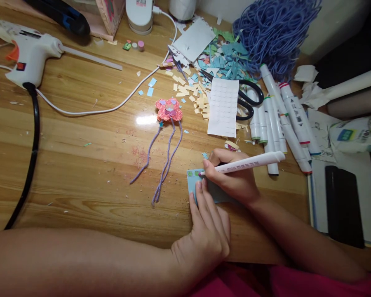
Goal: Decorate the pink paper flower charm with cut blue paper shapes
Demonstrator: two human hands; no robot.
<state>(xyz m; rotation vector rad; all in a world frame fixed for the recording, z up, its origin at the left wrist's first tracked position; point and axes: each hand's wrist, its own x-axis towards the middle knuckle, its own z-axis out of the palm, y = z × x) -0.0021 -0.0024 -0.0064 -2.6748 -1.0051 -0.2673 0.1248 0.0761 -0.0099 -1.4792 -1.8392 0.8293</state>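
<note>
My right hand (pixel 231 175) grips a white marker pen (pixel 250 162), its tip touching a light blue piece of paper (pixel 191 184) near the top edge. Small green marks show along that edge. With fingers stretched out, my left hand (pixel 207 218) lies flat on the paper and presses it to the table; part of the sheet is hidden under both hands. Up and to the left of them rests a pinkish-orange flower-shaped craft piece (pixel 169 110), with several purple yarn strands (pixel 167 165) trailing from it.
A white glue gun (pixel 34 53) with a black cable (pixel 35 136) lies at the left. Paper scraps (pixel 200 97), black-handled scissors (pixel 250 99), a white dotted sheet (pixel 223 108), several markers (pixel 275 115) and a heap of blue-purple cord (pixel 272 37) crowd the upper right. A black phone-like slab (pixel 343 206) lies far right.
</note>
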